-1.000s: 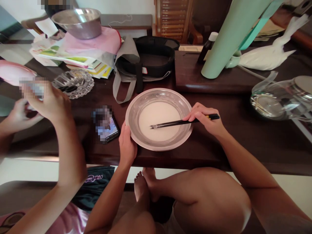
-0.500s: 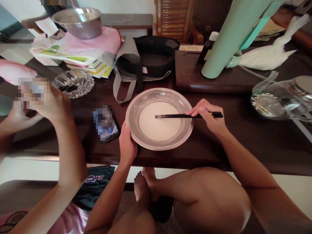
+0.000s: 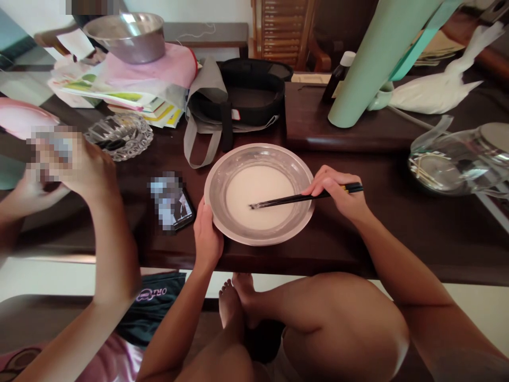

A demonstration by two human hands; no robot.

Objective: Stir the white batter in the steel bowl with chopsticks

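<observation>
A round metal bowl [image 3: 296,167] with white liquid [image 3: 262,185] in it sits on the dark wooden table [image 3: 397,217] in front of me. My left hand [image 3: 207,239] grips the bowl's near left rim, fingers closed on it. My right hand [image 3: 338,193] pinches a pair of black chopsticks [image 3: 290,200] at the bowl's right rim. Their tips dip into the white liquid near the middle.
A phone [image 3: 173,204] lies left of the bowl. Another person's hands [image 3: 67,164] hold something at the far left. A glass ashtray [image 3: 119,135], books, a metal pot [image 3: 127,34], a black bag [image 3: 238,98], a green tube [image 3: 369,63] and a glass jar [image 3: 457,159] crowd the table.
The chopstick tips have swung round in the liquid: low left, then up to the middle, now back down toward me. My left hand and the bowl stay put.
</observation>
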